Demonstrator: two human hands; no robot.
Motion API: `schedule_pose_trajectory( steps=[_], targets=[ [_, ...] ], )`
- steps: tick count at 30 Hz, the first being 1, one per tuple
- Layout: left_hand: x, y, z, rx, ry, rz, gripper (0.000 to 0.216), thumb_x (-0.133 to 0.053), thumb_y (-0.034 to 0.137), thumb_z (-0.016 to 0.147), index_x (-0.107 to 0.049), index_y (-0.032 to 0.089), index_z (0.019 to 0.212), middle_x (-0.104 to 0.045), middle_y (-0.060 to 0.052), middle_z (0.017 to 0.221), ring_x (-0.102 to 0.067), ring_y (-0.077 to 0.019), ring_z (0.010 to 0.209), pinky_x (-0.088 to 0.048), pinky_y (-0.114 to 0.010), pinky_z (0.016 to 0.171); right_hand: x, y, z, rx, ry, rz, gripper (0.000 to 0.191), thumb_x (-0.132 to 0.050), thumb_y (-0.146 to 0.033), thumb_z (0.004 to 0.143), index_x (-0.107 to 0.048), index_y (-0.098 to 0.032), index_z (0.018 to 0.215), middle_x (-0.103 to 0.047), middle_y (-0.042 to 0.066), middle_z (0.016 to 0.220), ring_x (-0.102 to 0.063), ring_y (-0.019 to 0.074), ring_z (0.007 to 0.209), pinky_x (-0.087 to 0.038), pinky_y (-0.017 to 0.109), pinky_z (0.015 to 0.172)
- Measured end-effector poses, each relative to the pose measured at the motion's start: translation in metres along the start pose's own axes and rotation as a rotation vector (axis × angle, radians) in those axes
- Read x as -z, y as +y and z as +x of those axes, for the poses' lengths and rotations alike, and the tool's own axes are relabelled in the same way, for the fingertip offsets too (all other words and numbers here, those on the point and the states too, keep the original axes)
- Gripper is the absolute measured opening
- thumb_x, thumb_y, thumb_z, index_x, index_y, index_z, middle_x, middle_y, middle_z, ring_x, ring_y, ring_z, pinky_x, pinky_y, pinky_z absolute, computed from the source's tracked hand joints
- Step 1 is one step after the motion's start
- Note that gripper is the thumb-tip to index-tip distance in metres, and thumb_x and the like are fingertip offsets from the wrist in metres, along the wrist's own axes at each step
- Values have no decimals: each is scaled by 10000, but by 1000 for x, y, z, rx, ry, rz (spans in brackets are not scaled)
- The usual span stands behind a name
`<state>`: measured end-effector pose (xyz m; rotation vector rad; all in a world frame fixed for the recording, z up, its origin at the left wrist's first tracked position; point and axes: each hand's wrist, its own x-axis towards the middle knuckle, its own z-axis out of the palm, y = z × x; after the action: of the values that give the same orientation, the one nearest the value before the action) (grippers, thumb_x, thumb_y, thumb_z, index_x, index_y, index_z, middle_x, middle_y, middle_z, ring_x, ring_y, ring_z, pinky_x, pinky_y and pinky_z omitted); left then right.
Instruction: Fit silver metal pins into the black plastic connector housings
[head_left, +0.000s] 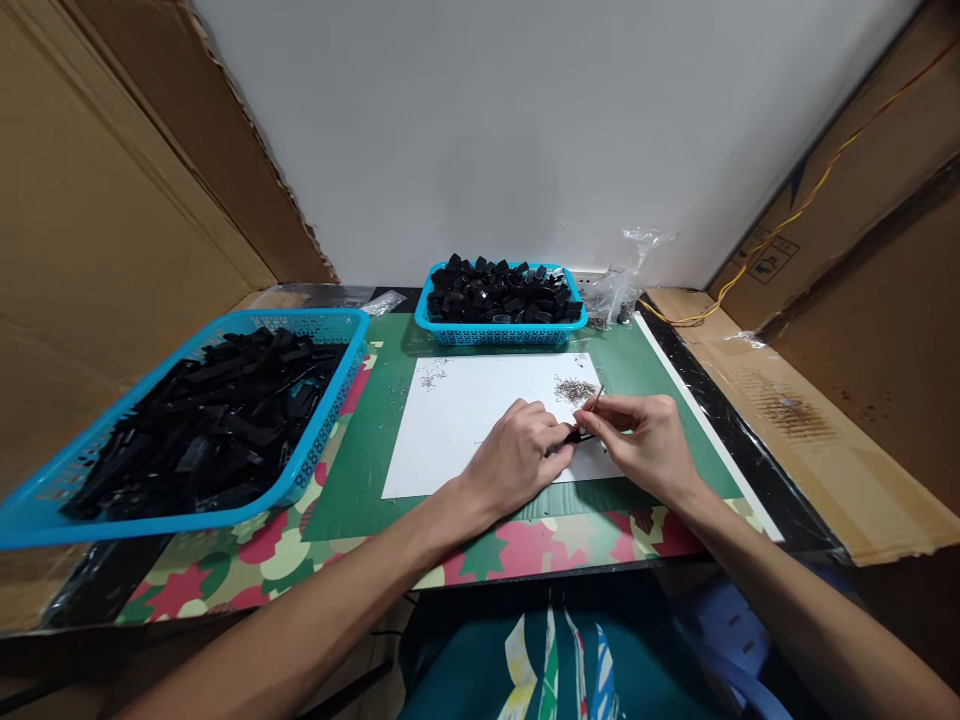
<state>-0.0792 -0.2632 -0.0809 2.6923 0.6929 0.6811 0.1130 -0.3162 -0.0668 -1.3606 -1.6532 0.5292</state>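
Over the right part of a white sheet (442, 440), my left hand (517, 445) is closed on a small black plastic part (574, 437), mostly covered by its fingers. My right hand (649, 440) pinches a thin metal tool (598, 399), perhaps tweezers, whose narrow end sticks up above the fingertips. The fingers of both hands meet at the black part. Just beyond them lies a pile of tiny brass-coloured pieces (574, 389). A few more tiny metal pieces (429, 378) are scattered at the sheet's far left corner.
A large blue basket (358, 365) of long black plastic parts stands at the left. At the back, a smaller blue basket (499, 336) holds black pieces beside clear plastic bags (616, 290). Cardboard walls (847, 260) flank the green mat (360, 460); a yellow-red wire (806, 200) hangs at right.
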Motion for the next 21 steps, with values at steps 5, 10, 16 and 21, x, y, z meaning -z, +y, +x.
schedule_pose_trajectory(
  steps=[5,10,16,21],
  targets=[
    [0,0,-1,-10,3,35,226,-599,187,1002,-641,168,781,-682,-20,760,-578,-184,789,-390,-353,796,0,2,1,-21,-2,4,234,-680,-299,941,-741,-168,756,-742,35,673,-696,177,599,-497,256,568],
    [0,0,-1,-13,-20,65,196,-589,194,1011,-665,165,833,-694,-24,782,-590,-192,813,-408,-362,814,0,4,3,-46,-4,-11,251,-681,-306,936,-731,-170,730,-728,29,645,-661,164,567,-459,249,547],
    [2,1,-1,-16,8,62,151,-618,197,995,-692,173,866,-704,-22,793,-603,-195,821,-393,-365,805,-3,6,3,-86,17,123,263,-682,-338,934,-717,-175,730,-731,37,658,-696,183,603,-477,253,561],
    [3,0,-1,-38,44,47,90,-646,187,978,-722,183,930,-731,-28,821,-612,-201,828,-390,-364,791,-4,15,6,-170,15,317,264,-716,-389,913,-730,-176,758,-759,58,709,-742,216,679,-560,279,640]
  ],
)
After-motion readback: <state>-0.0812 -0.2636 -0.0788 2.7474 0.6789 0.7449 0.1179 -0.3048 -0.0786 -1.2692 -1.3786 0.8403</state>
